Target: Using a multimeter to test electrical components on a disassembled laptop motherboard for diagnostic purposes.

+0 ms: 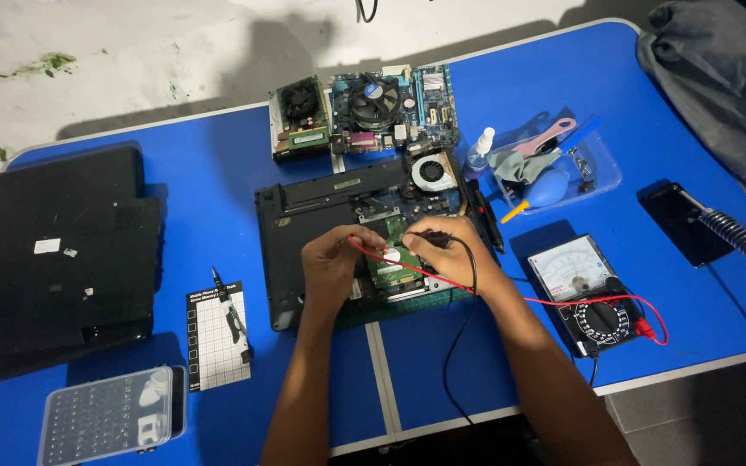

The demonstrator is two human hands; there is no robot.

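The opened laptop [364, 233] gets probed best with steady tips: left hand [331, 259] fingers pinch the red probe [371, 251], right hand [446, 252] fingers grip the black probe [432, 235], apart.

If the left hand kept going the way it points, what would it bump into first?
Probably the right hand: the left hand points right across the open laptop, its red probe nearly meeting those fingers. Depth is unclear.

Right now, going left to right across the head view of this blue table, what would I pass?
Black laptop lid → clear bit case → gridded mat → opened laptop → analog multimeter → soldering iron.
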